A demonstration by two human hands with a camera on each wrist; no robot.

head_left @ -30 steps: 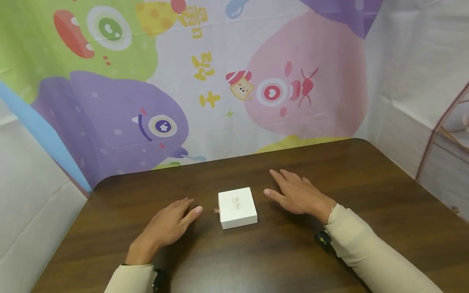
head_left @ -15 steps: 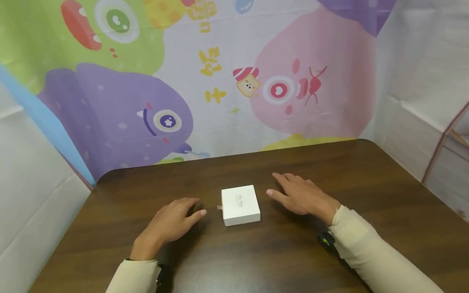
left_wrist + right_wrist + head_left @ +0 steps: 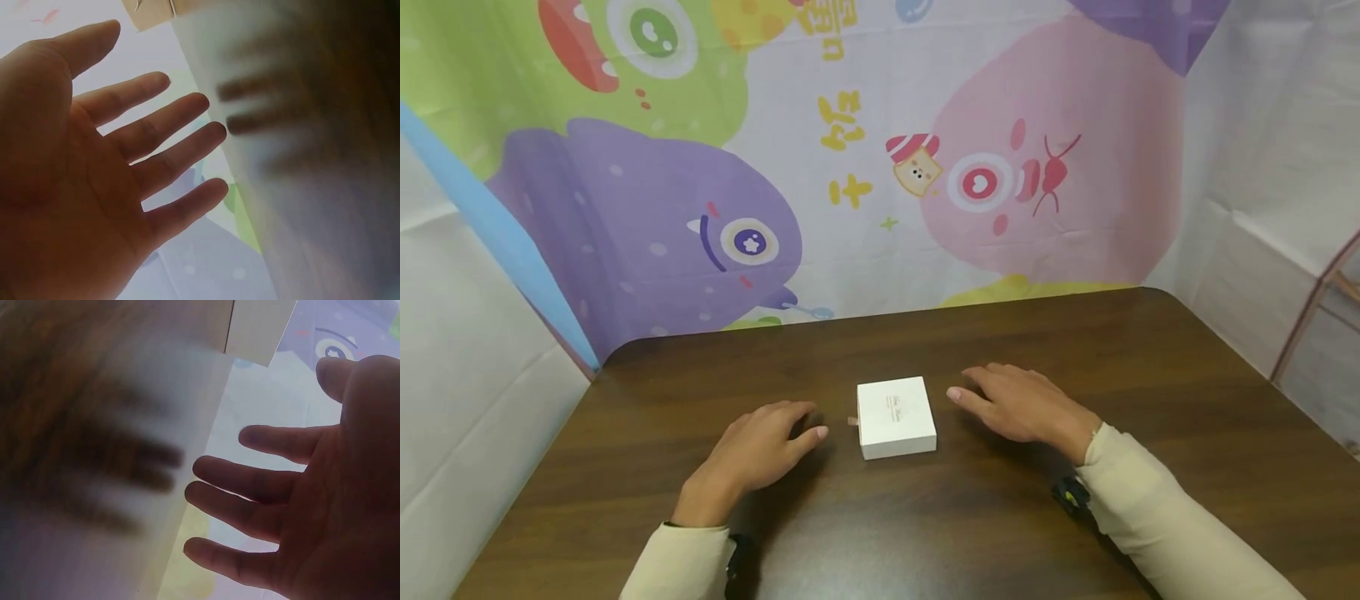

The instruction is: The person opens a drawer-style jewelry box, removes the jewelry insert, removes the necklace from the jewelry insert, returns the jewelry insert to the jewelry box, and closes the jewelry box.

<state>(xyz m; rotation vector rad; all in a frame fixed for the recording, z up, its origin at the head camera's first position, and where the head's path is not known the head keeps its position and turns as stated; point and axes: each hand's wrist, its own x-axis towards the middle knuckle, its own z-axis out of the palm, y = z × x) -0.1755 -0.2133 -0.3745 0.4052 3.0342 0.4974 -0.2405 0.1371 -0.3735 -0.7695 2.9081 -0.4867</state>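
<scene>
A flat white box (image 3: 897, 417) with small printed lettering lies on the brown wooden table. A short ribbon tab (image 3: 853, 422) sticks out of its left side. My left hand (image 3: 758, 450) is just left of the box, apart from it, its fingers loosely bent and holding nothing. On the other side, my right hand (image 3: 1024, 403) hovers a little off the box with its fingers relaxed. Both wrist views show spread fingers, with a corner of the box (image 3: 259, 331) at the top of the right wrist view and a piece of it (image 3: 153, 14) at the top of the left.
The dark wooden table (image 3: 880, 533) has rounded far corners. Behind it hangs a cloth backdrop (image 3: 865, 258) printed with cartoon monsters. Pale cloth walls (image 3: 475, 400) stand at the left and right sides.
The head view has shifted slightly, so the scene sits a little further right. My left fingers have bent slightly more, and the right fingertips have dropped a little. The box stays put.
</scene>
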